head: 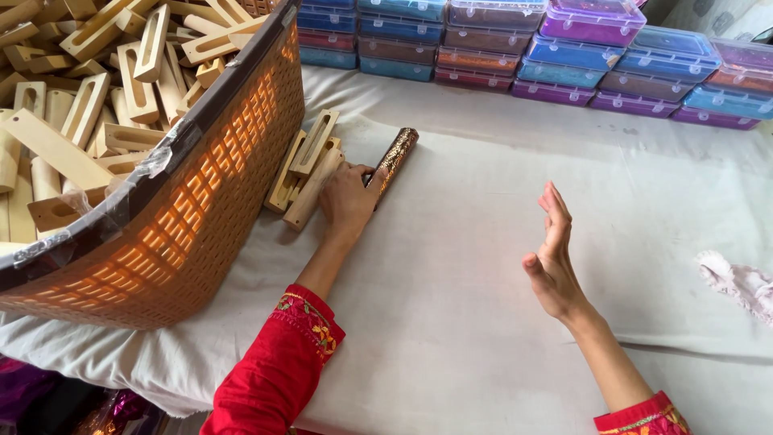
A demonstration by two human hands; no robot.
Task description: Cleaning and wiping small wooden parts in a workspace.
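My left hand (348,199) rests on the white cloth, its fingers touching a small stack of slotted wooden pieces (306,167) and the near end of a dark cylinder with gold and red patterning (395,158). It grips neither firmly that I can see. My right hand (551,256) hovers above the cloth to the right, palm turned sideways, fingers straight and together, holding nothing. Both sleeves are red with embroidered cuffs.
A large orange woven basket (201,217) full of several slotted wooden pieces (88,97) fills the left side. Stacks of coloured plastic boxes (555,48) line the far edge. A crumpled pale cloth (741,282) lies at the right edge.
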